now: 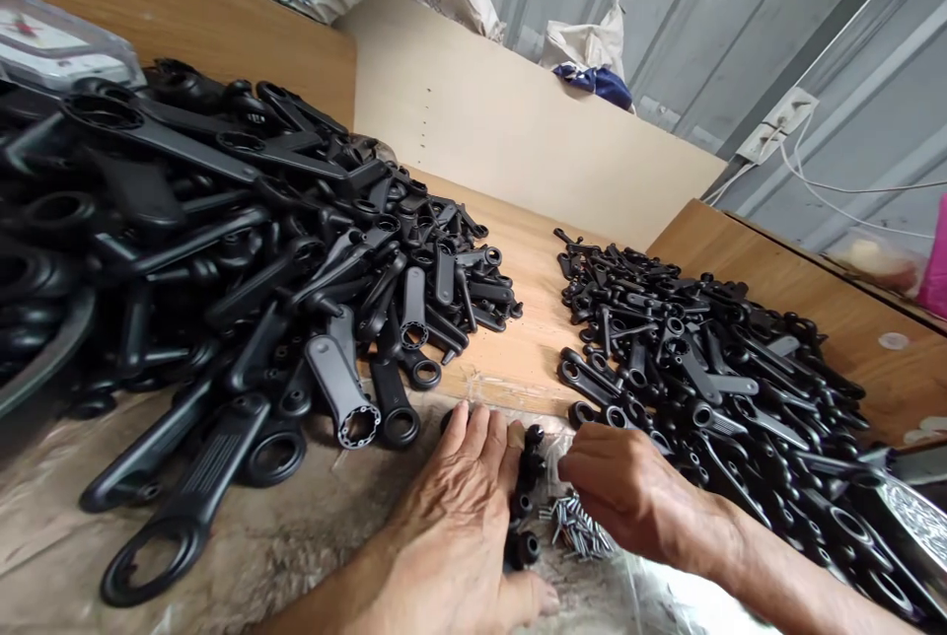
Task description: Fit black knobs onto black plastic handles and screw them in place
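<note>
My left hand (470, 507) lies palm down with its fingers stretched forward and its thumb out to the right. It presses close along a row of small black plastic knobs (527, 548), and part of the row is hidden under it. My right hand (628, 485) is closed, knuckles up, just right of that row. Whatever its fingertips pinch is hidden. Below and beside it lies a small heap of thin metal pins or screws (581, 527) on clear plastic. Left of my left hand rest several black plastic crank handles with ring ends (344, 398).
A large pile of black handles (222, 211) fills the left side; another pile (688, 349) spreads over the right. Between them runs a strip of wooden tabletop (510, 241), bounded by a pale board (518, 103). A power strip (780, 127) with cables hangs at upper right.
</note>
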### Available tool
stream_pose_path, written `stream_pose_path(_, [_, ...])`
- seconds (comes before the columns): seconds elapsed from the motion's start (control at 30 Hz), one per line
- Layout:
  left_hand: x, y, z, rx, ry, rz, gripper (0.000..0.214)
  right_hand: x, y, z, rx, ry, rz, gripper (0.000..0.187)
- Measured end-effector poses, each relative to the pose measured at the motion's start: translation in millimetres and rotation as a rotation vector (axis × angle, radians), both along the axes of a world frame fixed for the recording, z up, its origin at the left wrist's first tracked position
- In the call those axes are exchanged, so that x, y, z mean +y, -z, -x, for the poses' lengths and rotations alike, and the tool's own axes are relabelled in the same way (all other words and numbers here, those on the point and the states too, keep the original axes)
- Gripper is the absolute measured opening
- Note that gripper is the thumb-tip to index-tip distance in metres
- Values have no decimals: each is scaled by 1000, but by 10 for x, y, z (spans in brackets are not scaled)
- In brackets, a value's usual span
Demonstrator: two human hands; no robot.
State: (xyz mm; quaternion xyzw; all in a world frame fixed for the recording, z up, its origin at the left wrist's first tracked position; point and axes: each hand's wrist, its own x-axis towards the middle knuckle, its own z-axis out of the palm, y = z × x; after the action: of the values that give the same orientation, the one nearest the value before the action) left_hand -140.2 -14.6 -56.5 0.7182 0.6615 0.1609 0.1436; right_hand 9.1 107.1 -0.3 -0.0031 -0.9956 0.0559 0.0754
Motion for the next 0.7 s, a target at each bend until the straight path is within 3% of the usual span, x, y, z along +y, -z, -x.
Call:
stream_pose_path(0.13, [-6,-29,-7,-74,-3,-17,94,-182,21,32,282,211,532,12])
stream_pose_path(0.27, [10,-63,-23,-87,-15,-10,87,-363,130,103,474,313,704,11])
stream_pose_path(0.5, [8,-29,-25,-72,-22,-62,87,-392,247,163,544,136,560,19])
stream_pose_path(0.6, [3,-26,-21,-58,-26,-49,88,-379,207,140,545,36,426,24])
stream_pose_path(0.7, [12,-46,-19,-21,-25,-21,92,-297,99,41,495,30,300,23])
